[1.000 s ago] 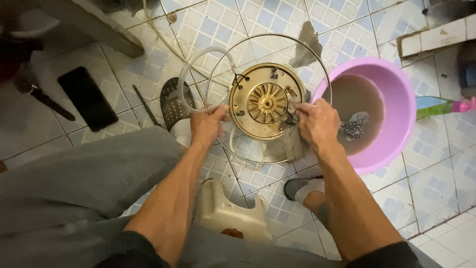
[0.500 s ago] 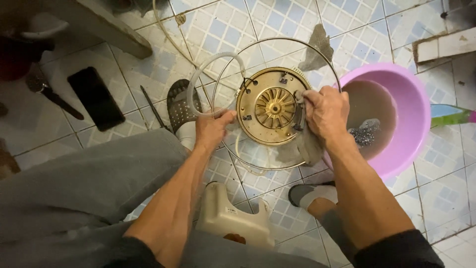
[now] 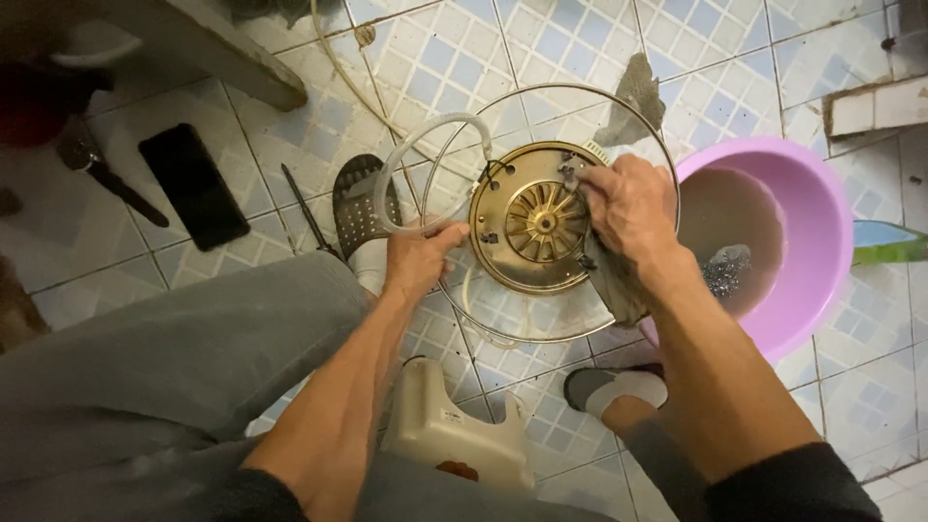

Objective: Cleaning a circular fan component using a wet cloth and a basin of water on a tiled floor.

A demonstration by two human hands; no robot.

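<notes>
A round brass-coloured metal disc (image 3: 527, 232) with radial fins at its hub sits inside a thin wire ring (image 3: 454, 145), held above the tiled floor. My left hand (image 3: 418, 259) grips the disc's left edge and the ring. My right hand (image 3: 628, 205) presses a grey rag (image 3: 611, 280) against the disc's right side; the rag hangs down below the hand.
A pink basin (image 3: 822, 280) of murky water with a scrubber stands at the right. A black phone (image 3: 193, 186), a tool (image 3: 108, 179) and a screwdriver (image 3: 307, 211) lie on the floor at left. A cream plastic stool (image 3: 454, 430) sits between my legs. A clear hose (image 3: 416, 155) loops behind the disc.
My right hand has slid with the rag from the disc's right rim up onto its face. The left hand keeps its grip on the left edge.
</notes>
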